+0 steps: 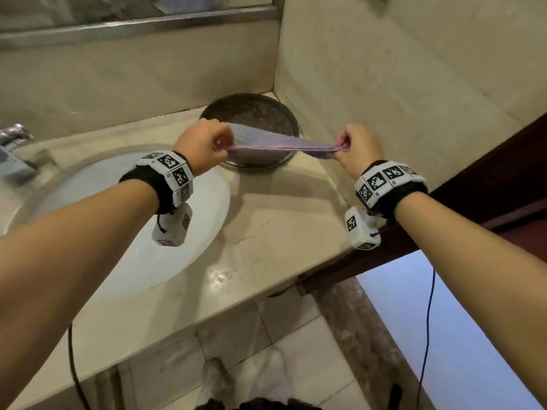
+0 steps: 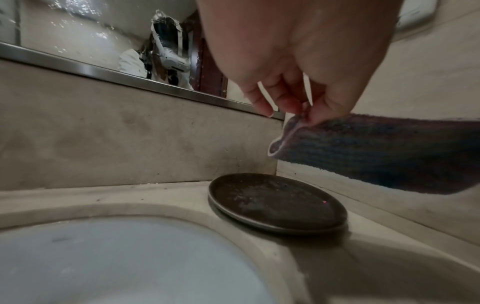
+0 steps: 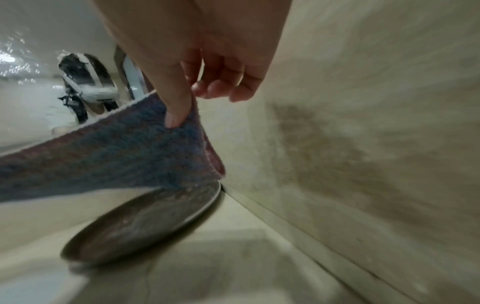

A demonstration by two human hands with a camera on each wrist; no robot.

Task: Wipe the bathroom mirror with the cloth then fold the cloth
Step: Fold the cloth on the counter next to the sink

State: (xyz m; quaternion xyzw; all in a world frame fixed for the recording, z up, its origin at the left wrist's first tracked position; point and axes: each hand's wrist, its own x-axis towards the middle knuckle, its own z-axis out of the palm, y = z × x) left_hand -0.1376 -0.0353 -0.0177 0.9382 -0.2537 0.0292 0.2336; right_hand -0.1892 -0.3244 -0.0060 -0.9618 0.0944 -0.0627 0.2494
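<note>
A blue-grey cloth [image 1: 281, 143] with pinkish edging hangs stretched between my two hands above the counter, doubled over lengthwise. My left hand [image 1: 207, 145] pinches its left end [image 2: 298, 125] between thumb and fingers. My right hand [image 1: 353, 150] pinches the right end [image 3: 182, 123], thumb on the near face of the cloth. The cloth [image 2: 376, 152] hangs clear above a dark round tray [image 1: 251, 113]. The mirror [image 1: 88, 7] runs along the top of the wall behind the sink, its metal frame edge [image 2: 130, 79] showing in the left wrist view.
A white sink basin [image 1: 142, 232] lies under my left forearm, with a chrome tap [image 1: 14, 149] at far left. The dark tray [image 2: 275, 203] stands in the counter's back right corner against the tiled side wall [image 1: 414, 84]. A dark wooden door frame [image 1: 488, 187] is at right.
</note>
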